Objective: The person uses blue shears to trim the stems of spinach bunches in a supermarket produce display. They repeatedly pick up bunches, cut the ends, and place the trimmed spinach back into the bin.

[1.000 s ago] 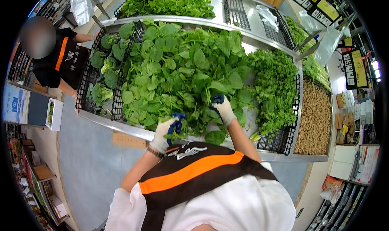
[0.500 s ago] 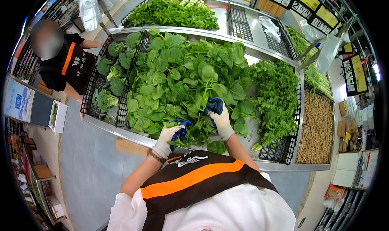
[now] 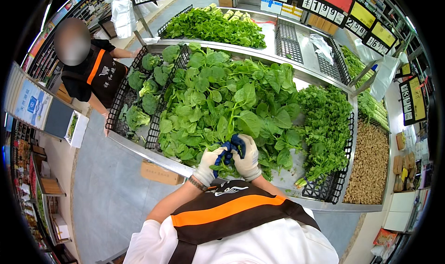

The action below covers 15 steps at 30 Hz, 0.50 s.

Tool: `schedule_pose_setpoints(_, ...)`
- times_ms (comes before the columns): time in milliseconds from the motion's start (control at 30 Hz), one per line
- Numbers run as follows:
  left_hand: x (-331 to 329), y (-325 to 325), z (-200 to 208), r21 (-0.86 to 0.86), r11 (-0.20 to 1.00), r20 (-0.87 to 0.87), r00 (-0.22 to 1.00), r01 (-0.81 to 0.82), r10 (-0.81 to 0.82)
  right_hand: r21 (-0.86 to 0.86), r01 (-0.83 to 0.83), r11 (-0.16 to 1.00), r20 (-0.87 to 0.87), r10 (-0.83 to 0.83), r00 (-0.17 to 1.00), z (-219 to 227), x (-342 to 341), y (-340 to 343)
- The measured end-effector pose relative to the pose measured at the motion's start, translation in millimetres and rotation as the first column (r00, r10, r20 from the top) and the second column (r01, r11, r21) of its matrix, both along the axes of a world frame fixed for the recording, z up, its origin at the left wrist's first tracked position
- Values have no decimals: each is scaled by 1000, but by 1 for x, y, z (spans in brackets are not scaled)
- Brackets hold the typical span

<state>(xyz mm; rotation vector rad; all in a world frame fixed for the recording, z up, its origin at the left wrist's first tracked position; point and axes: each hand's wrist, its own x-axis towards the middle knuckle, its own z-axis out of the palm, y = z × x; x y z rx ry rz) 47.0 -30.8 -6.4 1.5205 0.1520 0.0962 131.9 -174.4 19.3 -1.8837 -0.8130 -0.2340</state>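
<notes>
Both my hands wear white gloves with dark blue fingers, and they meet at the near edge of a big heap of leafy greens (image 3: 199, 101). My left hand (image 3: 212, 163) is closed around some leafy stems, its wrist banded by a dark bracelet. Against it, my right hand (image 3: 245, 156) has its fingers curled round the lower end of a leafy sprig (image 3: 236, 118), whose broad leaves rise above the gloves. The fingers partly hide the stems between them.
Broccoli (image 3: 137, 117) lies in a black crate on the left, where a person in a dark apron (image 3: 99, 74) stands. Curly greens (image 3: 324, 125) and peanuts in the shell (image 3: 368, 166) are on the right. The metal stand's edge (image 3: 167, 164) runs before me; a cardboard box (image 3: 160, 172) sits below.
My right hand has come down and left, bringing the sprig to my left hand. The hands, apart before, now touch. The whole view has shifted a little to the right and down.
</notes>
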Motion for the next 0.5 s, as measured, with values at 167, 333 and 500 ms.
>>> schedule_pose_setpoints(167, 4, 2, 5, -26, 883, -121, 879, -468, 462, -215, -84, 973, 370, 161, 915, -1, 1, 7)
schedule_pose_setpoints(333, -5, 37, 34, 727, 387, 508, 823, -567, 253, -176, -140, 974, 224, 178, 958, 1, -2, -18)
schedule_pose_setpoints(500, -15, 62, 29, 562, 590, 351, 813, -580, 465, -106, 0, 994, 164, 17, 986, 7, 19, -53)
